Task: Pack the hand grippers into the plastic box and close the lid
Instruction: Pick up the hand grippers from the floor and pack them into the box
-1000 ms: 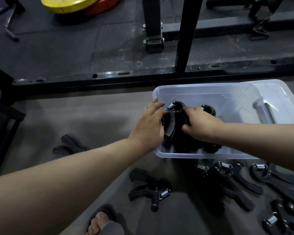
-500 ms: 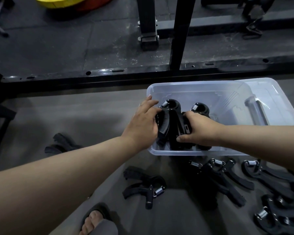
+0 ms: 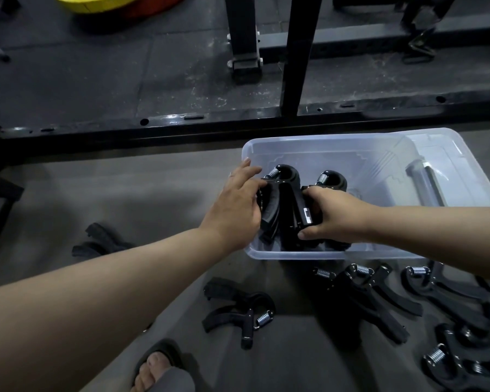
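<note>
A clear plastic box point(image 3: 337, 149) stands on the floor with its lid point(image 3: 450, 162) lying behind its right side. In the box's left end stand black hand grippers point(image 3: 283, 193), springs up. My left hand point(image 3: 235, 205) presses against their left side, fingers partly spread. My right hand point(image 3: 337, 215) grips a gripper handle from the right. A second gripper head point(image 3: 331, 179) shows behind my right hand. More loose grippers lie on the floor: one point(image 3: 238, 312) in front of the box, several point(image 3: 379, 295) at the right, one point(image 3: 102, 241) at the left.
A black steel rack frame point(image 3: 266, 120) runs along the floor behind the box, with uprights point(image 3: 300, 52) above it. Yellow and red weight plates point(image 3: 111, 4) lie at the top left. My sandalled foot point(image 3: 156, 366) is at the bottom edge.
Both hands have stayed on the grippers in the box's left end. My right hand has slid lower onto the handle, so the second gripper's head shows more.
</note>
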Demonstrator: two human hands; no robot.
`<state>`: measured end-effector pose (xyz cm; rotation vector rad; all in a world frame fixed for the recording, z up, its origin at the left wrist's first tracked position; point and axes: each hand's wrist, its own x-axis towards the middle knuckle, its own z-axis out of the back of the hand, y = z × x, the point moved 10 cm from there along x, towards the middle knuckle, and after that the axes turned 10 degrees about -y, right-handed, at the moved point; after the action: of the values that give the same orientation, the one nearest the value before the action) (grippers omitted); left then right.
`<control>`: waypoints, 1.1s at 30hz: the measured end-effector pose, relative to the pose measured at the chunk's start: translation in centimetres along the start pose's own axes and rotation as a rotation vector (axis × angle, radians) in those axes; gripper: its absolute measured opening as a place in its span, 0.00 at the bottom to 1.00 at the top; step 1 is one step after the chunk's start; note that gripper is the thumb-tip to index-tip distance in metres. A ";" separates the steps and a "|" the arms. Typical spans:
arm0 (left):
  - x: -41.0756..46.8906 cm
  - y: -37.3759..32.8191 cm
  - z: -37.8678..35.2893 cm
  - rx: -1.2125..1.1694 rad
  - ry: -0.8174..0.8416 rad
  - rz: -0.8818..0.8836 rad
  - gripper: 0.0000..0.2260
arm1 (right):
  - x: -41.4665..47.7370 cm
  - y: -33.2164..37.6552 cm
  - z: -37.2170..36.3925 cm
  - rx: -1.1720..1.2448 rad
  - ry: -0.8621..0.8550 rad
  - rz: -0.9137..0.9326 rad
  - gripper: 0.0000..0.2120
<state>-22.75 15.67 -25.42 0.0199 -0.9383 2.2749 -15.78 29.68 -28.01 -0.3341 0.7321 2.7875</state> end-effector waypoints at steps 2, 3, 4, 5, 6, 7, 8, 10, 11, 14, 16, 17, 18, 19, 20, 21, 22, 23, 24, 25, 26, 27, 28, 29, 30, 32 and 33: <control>0.0 0.1 0.0 0.000 -0.001 -0.001 0.16 | 0.1 0.0 -0.2 -0.024 0.012 -0.009 0.32; 0.0 0.1 -0.1 0.000 0.001 -0.001 0.16 | 0.1 -0.1 -0.3 -0.040 0.022 -0.017 0.31; 0.0 0.1 -0.1 -0.001 0.002 0.001 0.16 | 0.2 -0.1 -0.4 -0.061 0.031 -0.023 0.30; 0.0 0.2 -0.1 -0.004 0.002 0.003 0.16 | 0.3 -0.1 -0.6 -0.094 0.041 -0.029 0.31; 0.0 0.2 -0.1 -0.007 0.002 0.006 0.16 | 0.4 -0.2 -0.7 -0.133 0.044 -0.038 0.33; 0.0 0.3 -0.1 -0.008 0.005 0.005 0.16 | 0.5 -0.1 -0.6 -0.166 0.035 -0.052 0.36; -0.1 0.3 -0.1 -0.005 0.010 -0.003 0.16 | 0.6 0.0 -0.5 -0.179 0.006 -0.064 0.38; -0.2 0.3 0.0 0.009 0.016 -0.037 0.18 | 0.9 0.8 0.2 -0.149 -0.091 -0.068 0.38; -0.3 0.3 0.1 0.015 0.017 -0.054 0.20 | 1.1 1.4 0.5 -0.112 -0.134 -0.061 0.36; -0.5 0.4 0.0 0.029 0.012 -0.081 0.25 | 1.7 3.5 0.3 0.050 -0.179 -0.006 0.30; -0.8 0.9 0.2 0.032 -0.004 -0.056 0.26 | 2.3 5.1 0.1 0.076 -0.203 0.073 0.31; -1.0 1.3 0.4 0.030 -0.002 -0.037 0.27 | 2.5 6.2 -0.1 0.081 -0.215 0.123 0.32; -1.3 1.6 0.5 0.031 0.010 -0.025 0.27 | 2.8 7.2 -0.3 0.101 -0.218 0.168 0.32; -1.7 2.0 0.6 0.044 0.024 -0.029 0.27 | 3.0 8.1 -0.7 0.132 -0.204 0.198 0.31; -2.1 2.4 0.8 0.069 0.037 -0.041 0.27 | 3.1 8.9 -1.2 0.158 -0.185 0.219 0.31; -2.6 3.1 1.1 0.103 0.050 -0.040 0.27 | 3.2 9.5 -1.7 0.176 -0.170 0.237 0.32; -3.2 4.1 1.4 0.145 0.068 -0.022 0.27 | 3.3 10.0 -2.3 0.183 -0.159 0.247 0.34; -3.7 5.3 1.7 0.192 0.093 0.007 0.27 | 3.4 10.3 -2.8 0.187 -0.150 0.251 0.36; -4.2 6.6 2.2 0.242 0.119 0.039 0.28 | 3.5 10.5 -3.4 0.188 -0.145 0.253 0.38; -4.8 8.0 2.6 0.295 0.146 0.071 0.28 | 3.6 10.6 -4.1 0.180 -0.138 0.248 0.40; -5.3 9.6 3.1 0.347 0.175 0.102 0.27 | 3.7 10.6 -4.7 0.164 -0.126 0.228 0.42; -5.7 11.4 3.7 0.399 0.206 0.132 0.27 | 3.8 10.5 -5.3 0.151 -0.113 0.198 0.43; -6.2 13.3 4.3 0.459 0.247 0.161 0.26 | 3.8 10.5 -5.7 0.146 -0.107 0.170 0.43; -6.8 15.5 4.7 0.527 0.309 0.201 0.25 | 3.9 10.4 -5.9 0.149 -0.113 0.149 0.43; -7.5 17.7 5.1 0.594 0.383 0.259 0.24 | 3.8 10.5 -5.9 0.157 -0.123 0.135 0.43; -9.1 21.3 6.4 0.694 0.501 0.403 0.22 | 3.8 10.4 -6.1 0.166 -0.133 0.130 0.42; -9.8 22.6 7.2 0.730 0.539 0.464 0.21 | 3.8 10.3 -6.2 0.172 -0.131 0.131 0.42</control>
<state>-30.05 -6.21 -36.59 -0.5105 0.2117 2.7080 -21.37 18.45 -29.69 -0.0734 0.9846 2.8072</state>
